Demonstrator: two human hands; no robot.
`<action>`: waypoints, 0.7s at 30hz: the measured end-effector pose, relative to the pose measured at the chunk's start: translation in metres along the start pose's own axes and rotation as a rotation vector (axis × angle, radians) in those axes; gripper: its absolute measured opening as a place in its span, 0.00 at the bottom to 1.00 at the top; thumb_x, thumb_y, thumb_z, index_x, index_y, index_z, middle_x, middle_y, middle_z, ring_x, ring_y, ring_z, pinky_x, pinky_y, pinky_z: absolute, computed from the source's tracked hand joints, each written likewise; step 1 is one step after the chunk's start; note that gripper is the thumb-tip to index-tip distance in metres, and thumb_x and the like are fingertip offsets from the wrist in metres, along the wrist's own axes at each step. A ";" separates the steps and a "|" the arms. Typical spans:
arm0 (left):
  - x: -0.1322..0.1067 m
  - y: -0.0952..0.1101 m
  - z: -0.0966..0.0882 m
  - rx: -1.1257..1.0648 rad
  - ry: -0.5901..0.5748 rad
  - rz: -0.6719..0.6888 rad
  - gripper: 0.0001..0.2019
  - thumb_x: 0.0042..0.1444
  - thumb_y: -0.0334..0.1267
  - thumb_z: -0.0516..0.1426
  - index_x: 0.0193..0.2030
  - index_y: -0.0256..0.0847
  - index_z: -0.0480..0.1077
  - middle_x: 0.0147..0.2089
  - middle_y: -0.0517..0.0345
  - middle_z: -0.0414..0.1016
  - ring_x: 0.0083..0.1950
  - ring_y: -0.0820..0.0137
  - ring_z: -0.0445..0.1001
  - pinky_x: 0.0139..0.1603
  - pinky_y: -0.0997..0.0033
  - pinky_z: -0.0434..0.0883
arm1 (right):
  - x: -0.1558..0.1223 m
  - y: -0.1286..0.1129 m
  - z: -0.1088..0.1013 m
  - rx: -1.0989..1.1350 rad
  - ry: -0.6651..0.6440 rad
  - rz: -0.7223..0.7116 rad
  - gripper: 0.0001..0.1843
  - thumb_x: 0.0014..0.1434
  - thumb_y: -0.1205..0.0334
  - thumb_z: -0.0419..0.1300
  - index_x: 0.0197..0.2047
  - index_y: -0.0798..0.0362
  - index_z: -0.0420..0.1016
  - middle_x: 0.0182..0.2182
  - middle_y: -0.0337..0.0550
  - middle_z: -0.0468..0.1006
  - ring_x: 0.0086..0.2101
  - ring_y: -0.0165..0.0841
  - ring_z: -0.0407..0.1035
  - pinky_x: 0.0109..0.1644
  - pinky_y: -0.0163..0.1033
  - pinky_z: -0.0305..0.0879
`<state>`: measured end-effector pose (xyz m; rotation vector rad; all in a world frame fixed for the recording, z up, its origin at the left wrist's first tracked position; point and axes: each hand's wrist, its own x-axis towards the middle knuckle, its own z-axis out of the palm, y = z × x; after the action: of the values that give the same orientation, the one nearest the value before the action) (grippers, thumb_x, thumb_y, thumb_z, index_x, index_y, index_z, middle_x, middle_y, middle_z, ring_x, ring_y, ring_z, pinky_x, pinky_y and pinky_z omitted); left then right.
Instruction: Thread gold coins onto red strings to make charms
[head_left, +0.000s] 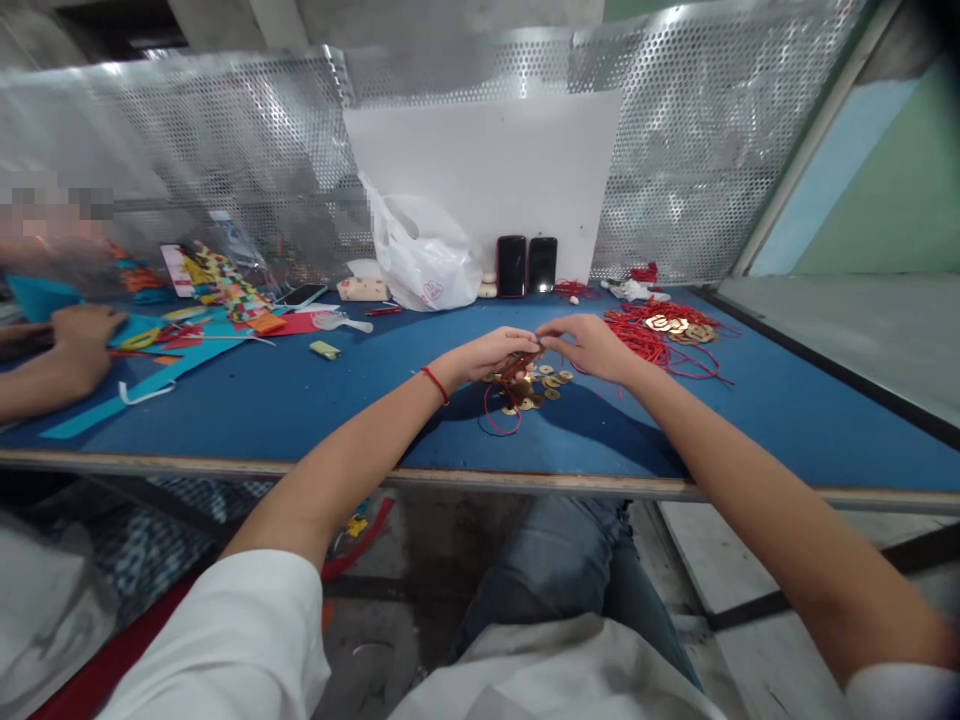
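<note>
My left hand [491, 354], with a thin red bracelet on the wrist, is closed around a few brass-coloured coins [519, 364]. A red cord [502, 432] loops down from these coins toward the tabletop. Touching the left fingertips from the right is my right hand [591, 343]. Its thumb and fingers are pinched together at the edge of the held coins; what they grip is too small to tell. Beneath both hands lies a loose heap of gold coins [553, 380] on the blue table [360, 420].
Right of my hands lie a tangle of red cords [637, 340] and more gold coins [667, 323]. Behind stand two phones [511, 267] and a white plastic bag [427, 260]. At left, a co-worker's hand [82, 345] rests among coloured paper strips [142, 390].
</note>
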<state>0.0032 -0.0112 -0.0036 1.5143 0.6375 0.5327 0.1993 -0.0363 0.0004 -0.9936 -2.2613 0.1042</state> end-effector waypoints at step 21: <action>-0.002 0.002 -0.012 0.099 0.143 -0.152 0.11 0.56 0.41 0.60 0.32 0.32 0.74 0.20 0.63 0.59 0.15 0.84 0.51 0.12 0.83 0.48 | 0.002 0.021 0.001 0.411 0.286 0.517 0.11 0.50 0.57 0.63 0.26 0.58 0.75 0.22 0.45 0.78 0.23 0.28 0.68 0.28 0.32 0.62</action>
<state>-0.0058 -0.0035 -0.0011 1.5148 0.8933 0.5016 0.2109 -0.0194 -0.0060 -1.2448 -1.5969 0.5842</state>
